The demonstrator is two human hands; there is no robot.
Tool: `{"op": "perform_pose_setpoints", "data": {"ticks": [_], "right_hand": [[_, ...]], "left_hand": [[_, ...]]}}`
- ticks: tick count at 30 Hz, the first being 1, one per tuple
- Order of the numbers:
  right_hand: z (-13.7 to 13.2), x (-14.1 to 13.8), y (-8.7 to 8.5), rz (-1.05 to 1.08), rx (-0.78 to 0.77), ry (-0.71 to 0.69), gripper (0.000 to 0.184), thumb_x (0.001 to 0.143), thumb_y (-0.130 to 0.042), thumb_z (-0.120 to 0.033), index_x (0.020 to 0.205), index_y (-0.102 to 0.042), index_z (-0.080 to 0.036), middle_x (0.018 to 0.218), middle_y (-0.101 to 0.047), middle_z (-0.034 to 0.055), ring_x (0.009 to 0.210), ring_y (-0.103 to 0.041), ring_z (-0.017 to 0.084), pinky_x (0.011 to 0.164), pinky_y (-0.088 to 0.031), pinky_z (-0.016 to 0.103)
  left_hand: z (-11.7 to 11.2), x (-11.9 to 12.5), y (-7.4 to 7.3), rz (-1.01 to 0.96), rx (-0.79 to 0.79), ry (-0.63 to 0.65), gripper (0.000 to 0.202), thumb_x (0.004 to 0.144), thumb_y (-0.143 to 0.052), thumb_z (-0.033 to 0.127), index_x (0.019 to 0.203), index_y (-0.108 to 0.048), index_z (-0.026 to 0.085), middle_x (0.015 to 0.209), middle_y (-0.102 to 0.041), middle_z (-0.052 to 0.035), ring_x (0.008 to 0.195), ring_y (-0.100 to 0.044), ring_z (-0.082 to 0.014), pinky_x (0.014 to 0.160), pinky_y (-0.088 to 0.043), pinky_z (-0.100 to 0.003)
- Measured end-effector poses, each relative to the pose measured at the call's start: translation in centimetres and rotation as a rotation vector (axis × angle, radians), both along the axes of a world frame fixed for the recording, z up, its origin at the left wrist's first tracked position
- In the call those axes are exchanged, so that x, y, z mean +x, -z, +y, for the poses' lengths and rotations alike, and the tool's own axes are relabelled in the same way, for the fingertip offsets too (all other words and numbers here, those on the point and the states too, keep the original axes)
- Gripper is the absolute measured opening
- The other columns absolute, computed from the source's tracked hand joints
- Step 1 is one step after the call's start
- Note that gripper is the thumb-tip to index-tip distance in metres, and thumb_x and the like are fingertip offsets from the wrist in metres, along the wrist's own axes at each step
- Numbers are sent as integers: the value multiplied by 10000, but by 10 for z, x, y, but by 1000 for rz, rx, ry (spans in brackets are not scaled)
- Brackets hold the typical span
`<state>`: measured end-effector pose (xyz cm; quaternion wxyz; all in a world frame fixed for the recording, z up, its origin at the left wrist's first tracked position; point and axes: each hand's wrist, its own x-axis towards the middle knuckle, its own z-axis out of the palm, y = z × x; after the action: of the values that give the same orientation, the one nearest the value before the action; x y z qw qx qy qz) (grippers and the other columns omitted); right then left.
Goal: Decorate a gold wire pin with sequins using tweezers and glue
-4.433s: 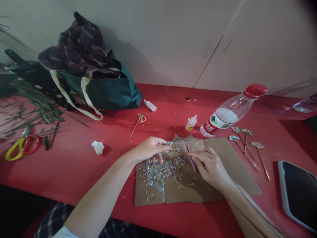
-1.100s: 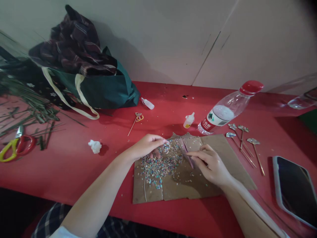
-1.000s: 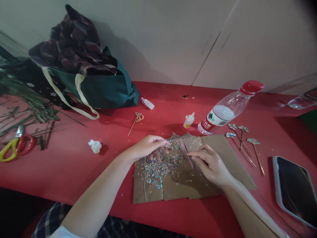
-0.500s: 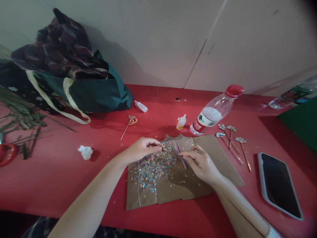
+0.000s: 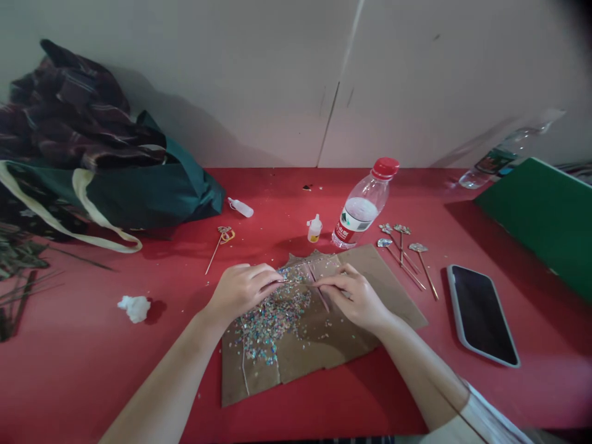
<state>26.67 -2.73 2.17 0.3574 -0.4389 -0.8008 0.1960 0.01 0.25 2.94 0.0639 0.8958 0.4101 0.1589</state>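
Your left fingertips and right fingertips are closed on a thin stick from either side, though the exact contact is partly hidden. The stick sits level, low over a cardboard sheet. Work in hand: fine handling over loose glitter. The next move calls for steadiness, as that glitter lies directly under your left hand. Your left forearm and right forearm angle inward. A small glue bottle and glittery picks lie beyond the sheet on the red table.
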Motion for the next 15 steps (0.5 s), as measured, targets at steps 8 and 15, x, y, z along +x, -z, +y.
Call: {"op": "perform_pose_setpoints", "data": {"ticks": [8, 15], "right_hand": [[2, 1, -3, 67, -166, 40, 190, 893, -535, -288, 939, -714, -245, 576, -653, -9, 718, -559, 171, 695, -464, 294], [4, 0, 2, -42, -80, -46, 203, 915, -508, -265, 924, -705, -219, 679, -699, -13, 581, -497, 131, 711, -419, 310]], "left_hand": [[-5, -1, 0, -163, 254, 97, 187, 869, -577, 210, 1031, -607, 299, 993, -709, 27, 896, -649, -111, 768, -458, -245], [-8, -1, -9, -227, 318, 68, 222, 833, -636, 255, 1049, -602, 292, 1057, -673, -7, 952, -624, -131, 833, -480, -264]]}}
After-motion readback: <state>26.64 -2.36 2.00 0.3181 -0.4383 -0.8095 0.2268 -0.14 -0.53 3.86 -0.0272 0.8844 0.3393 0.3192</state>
